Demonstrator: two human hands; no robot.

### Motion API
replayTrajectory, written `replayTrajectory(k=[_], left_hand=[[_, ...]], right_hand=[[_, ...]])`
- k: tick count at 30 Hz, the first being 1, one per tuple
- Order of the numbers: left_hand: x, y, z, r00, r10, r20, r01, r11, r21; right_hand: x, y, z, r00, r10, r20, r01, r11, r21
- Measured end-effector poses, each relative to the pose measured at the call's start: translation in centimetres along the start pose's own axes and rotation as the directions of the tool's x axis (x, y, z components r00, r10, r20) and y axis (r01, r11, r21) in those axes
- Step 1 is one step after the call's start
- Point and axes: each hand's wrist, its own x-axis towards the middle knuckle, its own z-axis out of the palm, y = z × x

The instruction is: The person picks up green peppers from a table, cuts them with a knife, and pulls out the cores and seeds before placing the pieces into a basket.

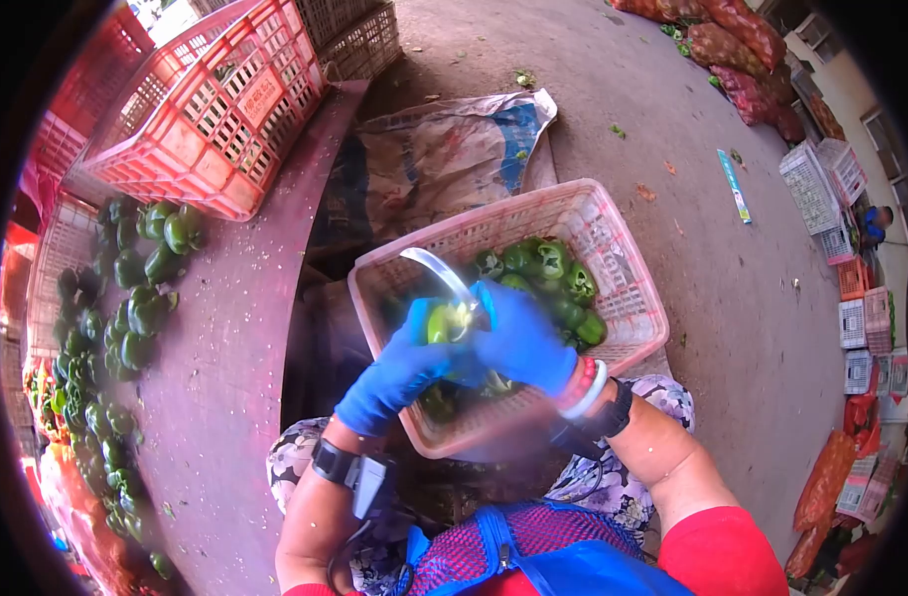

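Observation:
My left hand [399, 366], in a blue glove, is closed around a green bell pepper [444, 323] whose pale cut inside shows. My right hand [523, 333], also gloved in blue, grips a knife with a curved, shiny blade [436, 266]. The blade points up and to the left, its base close against the pepper; the handle is hidden in my fingers. Both hands meet above a pink plastic crate [628, 298]. Inside it lie several cut green peppers [553, 263], some showing open hollow ends.
On the left, a reddish board [225, 328] carries many whole green peppers [136, 318]. A pink crate [215, 119] stands on its far end. Beyond my crate lies a dirty woven sack [424, 154]. Filled net sacks [737, 50] and stacked crates [816, 189] line the right side.

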Motion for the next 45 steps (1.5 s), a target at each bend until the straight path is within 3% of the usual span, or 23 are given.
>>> replayTrajectory(k=[2, 6, 8, 9, 10, 11, 13, 15, 16, 19, 20, 23, 26, 31, 32, 33, 35, 37, 39, 41, 42, 43, 45], left_hand=[[0.5, -0.9, 0.2, 0.992, 0.066, -0.109, -0.052, 0.99, 0.128], [1.5, -2.1, 0.9, 0.94, 0.246, -0.236, -0.243, 0.969, 0.04], [1.9, -2.4, 0.2, 0.917, 0.348, -0.195, -0.29, 0.917, 0.272], [2.0, -2.4, 0.2, 0.937, 0.282, -0.205, -0.283, 0.959, 0.025], [2.0, -2.0, 0.4, 0.953, 0.215, -0.215, -0.262, 0.939, -0.224], [1.2, -1.4, 0.4, 0.962, 0.163, -0.22, -0.226, 0.926, -0.303], [0.5, -0.7, -0.3, 0.944, 0.227, -0.239, -0.249, 0.966, -0.066], [-0.5, 1.2, -0.5, 0.94, 0.236, -0.246, -0.128, 0.914, 0.385], [-0.8, 1.9, -0.5, 0.939, 0.227, -0.257, -0.019, 0.783, 0.622], [-1.0, 2.1, -1.0, 0.794, 0.608, 0.002, -0.217, 0.279, 0.935], [-1.1, 2.4, -0.1, 0.922, 0.356, -0.151, -0.249, 0.846, 0.472], [-1.4, 2.3, 0.5, 0.944, 0.328, -0.014, -0.297, 0.87, 0.393], [-1.4, 2.3, 0.0, 0.96, 0.259, -0.106, -0.207, 0.911, 0.357], [-3.9, 4.0, -1.7, 0.974, 0.198, -0.11, -0.209, 0.972, -0.104], [-5.7, 4.5, -2.5, 0.947, 0.298, -0.116, -0.298, 0.954, 0.021], [-8.7, 5.6, -2.7, 0.937, 0.323, -0.129, -0.335, 0.938, -0.083], [-16.6, 6.8, -4.0, 0.847, 0.346, -0.405, -0.343, 0.936, 0.082], [-26.8, 5.8, -7.1, 0.754, 0.346, -0.558, -0.165, 0.923, 0.349], [-36.2, 2.8, -9.3, 0.619, 0.043, -0.784, 0.436, 0.811, 0.389], [-42.4, 0.0, -9.5, 0.485, -0.502, -0.716, 0.872, 0.338, 0.353], [-44.4, -0.6, -8.3, 0.489, -0.515, -0.703, 0.87, 0.236, 0.432], [-45.3, -0.6, -8.6, 0.293, -0.562, -0.773, 0.954, 0.119, 0.274], [-44.2, 1.3, -11.8, 0.297, -0.388, -0.872, 0.938, 0.291, 0.19]], right_hand=[[0.0, -0.1, 0.8, 0.999, -0.016, -0.031, 0.015, 0.998, -0.053], [-0.1, -0.6, 2.0, 0.949, -0.243, -0.201, 0.202, 0.958, -0.205], [0.4, -0.3, 2.3, 0.93, -0.22, -0.296, 0.16, 0.964, -0.214], [0.7, -0.1, 2.6, 0.917, -0.207, -0.342, 0.137, 0.967, -0.217], [1.3, -0.2, 3.1, 0.882, -0.114, -0.457, 0.076, 0.992, -0.1], [2.8, 1.4, 3.4, 0.869, 0.089, -0.486, 0.118, 0.918, 0.379], [4.3, 3.9, -0.9, 0.87, 0.487, -0.085, -0.235, 0.559, 0.795], [4.6, 4.5, -2.6, 0.928, 0.34, 0.149, -0.305, 0.471, 0.828], [4.7, 4.4, -2.8, 0.931, 0.251, 0.264, -0.352, 0.431, 0.831], [2.9, 0.5, -2.1, 0.807, 0.267, 0.527, -0.587, 0.276, 0.761], [2.4, 0.2, -1.4, 0.816, 0.272, 0.511, -0.578, 0.423, 0.697], [1.4, -1.3, -0.6, 0.778, 0.294, 0.556, -0.576, 0.688, 0.441], [1.4, -2.3, -0.5, 0.817, 0.225, 0.531, -0.449, 0.826, 0.341], [2.5, -0.8, -1.0, 0.796, 0.358, 0.488, -0.6, 0.361, 0.714], [3.0, 0.8, -1.0, 0.818, 0.289, 0.497, -0.566, 0.251, 0.785], [3.5, 2.8, -1.0, 0.814, 0.269, 0.515, -0.57, 0.191, 0.799], [3.2, 2.7, -1.1, 0.818, 0.412, 0.401, -0.519, 0.229, 0.824], [3.2, 3.9, -1.5, 0.803, 0.427, 0.416, -0.552, 0.268, 0.789], [3.2, 3.3, -1.4, 0.777, 0.475, 0.413, -0.573, 0.261, 0.777], [3.2, 3.5, -1.1, 0.758, 0.484, 0.437, -0.586, 0.212, 0.782], [3.0, 3.1, -0.8, 0.756, 0.49, 0.435, -0.59, 0.219, 0.777], [3.0, 3.2, -0.4, 0.749, 0.488, 0.449, -0.595, 0.195, 0.78], [3.4, 2.9, 1.2, 0.722, 0.559, 0.408, -0.58, 0.166, 0.798]])
